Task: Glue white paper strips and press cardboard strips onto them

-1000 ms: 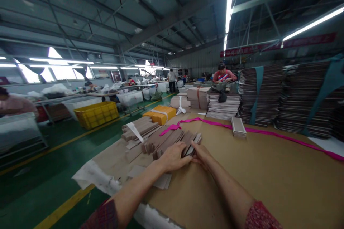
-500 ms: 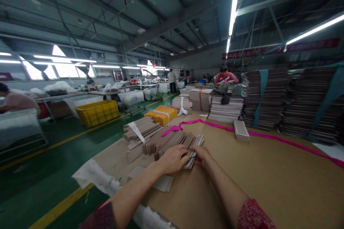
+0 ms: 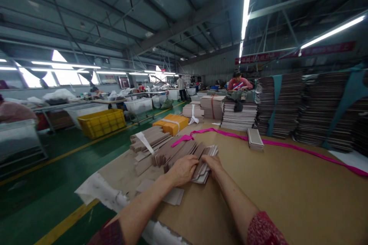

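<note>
A leaning row of grey-brown cardboard pieces (image 3: 174, 152) lies on the brown-covered table (image 3: 276, 191). My left hand (image 3: 183, 170) is closed on the near end of the row, its fingers curled over the edges. At the row's right end my right hand (image 3: 212, 163) grips cardboard pieces between thumb and fingers. Paler pieces (image 3: 201, 178) fan out between the two hands. Some of my fingertips are hidden by the cardboard. A few flat pieces (image 3: 174, 196) lie under and beside my left forearm.
A pink cloth strip (image 3: 230, 134) runs across the table. Beyond it are a small pale stack (image 3: 255, 139), a yellow bundle (image 3: 171, 123) and tall dark stacks (image 3: 280, 103). A person (image 3: 240, 83) works behind these. A yellow crate (image 3: 101, 122) stands on the green floor.
My left hand has shifted slightly left, away from my right hand. More of the pale pieces now show between them. The view has turned slightly.
</note>
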`<state>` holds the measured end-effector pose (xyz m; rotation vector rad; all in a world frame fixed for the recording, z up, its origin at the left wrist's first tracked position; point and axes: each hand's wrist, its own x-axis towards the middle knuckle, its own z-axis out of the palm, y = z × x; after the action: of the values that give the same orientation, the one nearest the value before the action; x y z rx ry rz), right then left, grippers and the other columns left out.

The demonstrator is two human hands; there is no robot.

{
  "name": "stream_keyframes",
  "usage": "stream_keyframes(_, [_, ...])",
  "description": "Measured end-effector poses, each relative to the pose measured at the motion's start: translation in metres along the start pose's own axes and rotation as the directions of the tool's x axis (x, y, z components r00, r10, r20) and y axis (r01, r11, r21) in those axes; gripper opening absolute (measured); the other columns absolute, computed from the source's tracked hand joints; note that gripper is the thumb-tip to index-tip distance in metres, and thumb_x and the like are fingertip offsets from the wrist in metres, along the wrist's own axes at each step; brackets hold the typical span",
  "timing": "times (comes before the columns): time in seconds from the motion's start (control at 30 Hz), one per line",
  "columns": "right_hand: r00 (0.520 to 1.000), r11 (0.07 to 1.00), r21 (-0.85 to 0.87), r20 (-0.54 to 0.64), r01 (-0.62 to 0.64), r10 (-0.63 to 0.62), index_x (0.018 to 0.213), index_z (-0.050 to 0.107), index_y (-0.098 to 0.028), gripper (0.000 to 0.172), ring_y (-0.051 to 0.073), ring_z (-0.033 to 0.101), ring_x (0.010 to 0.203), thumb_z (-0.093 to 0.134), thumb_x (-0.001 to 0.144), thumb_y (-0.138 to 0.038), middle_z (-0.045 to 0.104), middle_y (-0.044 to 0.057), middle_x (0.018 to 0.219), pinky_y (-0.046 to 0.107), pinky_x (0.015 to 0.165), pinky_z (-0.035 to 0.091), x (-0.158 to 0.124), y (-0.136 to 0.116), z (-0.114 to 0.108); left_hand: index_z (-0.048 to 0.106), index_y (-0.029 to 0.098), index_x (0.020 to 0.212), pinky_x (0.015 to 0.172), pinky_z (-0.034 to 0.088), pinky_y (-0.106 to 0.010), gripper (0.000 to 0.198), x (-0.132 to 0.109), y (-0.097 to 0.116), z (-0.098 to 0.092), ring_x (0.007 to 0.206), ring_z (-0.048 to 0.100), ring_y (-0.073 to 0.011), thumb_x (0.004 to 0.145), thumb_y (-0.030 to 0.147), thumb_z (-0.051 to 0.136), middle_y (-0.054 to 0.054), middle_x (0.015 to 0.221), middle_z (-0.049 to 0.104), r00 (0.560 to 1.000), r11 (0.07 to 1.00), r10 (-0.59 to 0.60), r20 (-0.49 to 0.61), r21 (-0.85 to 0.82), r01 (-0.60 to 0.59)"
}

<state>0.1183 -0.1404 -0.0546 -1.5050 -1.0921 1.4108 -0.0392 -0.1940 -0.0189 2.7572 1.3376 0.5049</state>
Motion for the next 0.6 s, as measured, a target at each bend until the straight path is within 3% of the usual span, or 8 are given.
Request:
stream_keyframes(0.17, [1.0,0.997,0.082,0.025,0.0,-0.002,0.111,0.061,-0.015,0.029,0.015,0.065,0.08,0.06,0.094,-0.039,0.067,0.005,0.1,0.033,0.071,0.057,-0.021,0.011,-0.03,0.065,0.014,0.119,0.113,0.04,-0.035,0.037,-0.001,-0.002,0.002,0.124,0.056,-0.0217,0.097,0.024,0.037,-0.011,0.13,0.062,1.0,1.0,-0.011,0.008,0.01,0.011])
stream_keyframes(0.33, [0.999,0.998,0.065,0.042,0.006,-0.009,0.097,0.062,-0.013,0.019,0.016,0.065,0.066,0.052,0.087,-0.026,0.069,0.004,0.081,0.031,0.065,0.054,-0.061,0.014,-0.098,0.067,0.016,0.114,0.115,0.038,-0.04,0.031,-0.001,0.009,0.004,0.13,0.051,-0.0256,0.088,0.022,0.052,-0.012,0.134,0.059,0.999,1.0,0.023,0.03,0.002,-0.023])
stream_keyframes(0.43, [0.992,0.992,-0.01,-0.008,0.125,-0.125,0.104,0.059,-0.016,0.032,0.019,0.067,0.072,0.053,0.074,-0.024,0.071,0.003,0.085,0.029,0.064,0.052,-0.099,0.002,-0.146,0.064,0.016,0.118,0.119,0.03,-0.045,0.035,0.0,0.036,0.003,0.137,0.042,-0.0275,0.085,0.019,0.052,-0.013,0.141,0.054,0.999,0.996,0.027,-0.045,-0.084,-0.031])
stream_keyframes(0.5, [0.978,0.974,-0.118,-0.051,0.195,-0.202,0.108,0.057,-0.019,0.041,0.021,0.066,0.08,0.058,0.067,-0.027,0.071,0.003,0.09,0.029,0.065,0.051,-0.124,-0.007,-0.172,0.06,0.017,0.126,0.116,0.035,-0.045,0.041,0.001,0.066,0.008,0.133,0.048,-0.027,0.086,0.024,0.053,-0.013,0.141,0.055,0.998,0.953,-0.036,-0.052,-0.301,0.019])
stream_keyframes(0.53, [0.971,0.959,-0.19,-0.07,0.212,-0.229,0.107,0.057,-0.019,0.044,0.022,0.066,0.081,0.062,0.064,-0.028,0.07,0.003,0.088,0.029,0.065,0.049,-0.134,-0.011,-0.182,0.057,0.017,0.13,0.113,0.039,-0.044,0.045,0.002,0.083,0.013,0.129,0.052,-0.0266,0.086,0.028,0.055,-0.012,0.14,0.056,0.996,0.89,-0.084,-0.004,-0.451,0.073])
stream_keyframes(0.6, [0.963,0.917,-0.341,-0.097,0.205,-0.251,0.101,0.059,-0.02,0.047,0.023,0.063,0.075,0.069,0.055,-0.024,0.068,0.002,0.077,0.03,0.063,0.045,-0.149,-0.011,-0.194,0.049,0.018,0.137,0.106,0.046,-0.042,0.056,0.005,0.119,0.029,0.125,0.056,-0.0269,0.086,0.036,0.057,-0.013,0.14,0.056,0.975,0.661,-0.161,0.156,-0.716,0.224])
